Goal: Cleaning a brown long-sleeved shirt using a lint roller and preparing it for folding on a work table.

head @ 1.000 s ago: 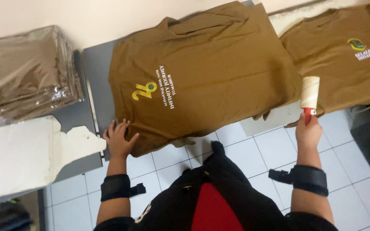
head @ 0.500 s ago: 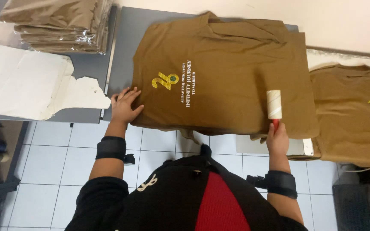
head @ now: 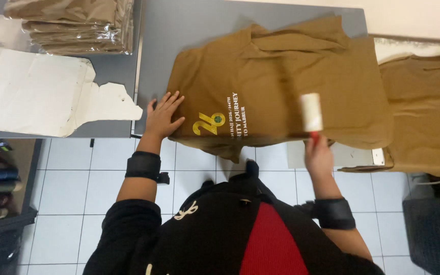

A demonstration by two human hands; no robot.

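Note:
A brown shirt (head: 281,86) with a yellow and white print lies spread on the grey table (head: 179,30), its lower edge hanging over the table's front. My left hand (head: 163,116) rests flat on the shirt's left edge, fingers apart. My right hand (head: 318,155) grips the red handle of a lint roller (head: 311,112), whose white roll lies against the lower right part of the shirt and looks blurred.
A stack of folded brown shirts in clear bags (head: 72,23) sits at the back left. Torn white cardboard (head: 42,94) lies on the left table. A second brown shirt (head: 423,112) lies to the right. White tiled floor (head: 77,203) is below.
My right hand with the lint roller has moved left and up over the shirt. My left hand stays on the shirt's left edge. The camera view has shifted.

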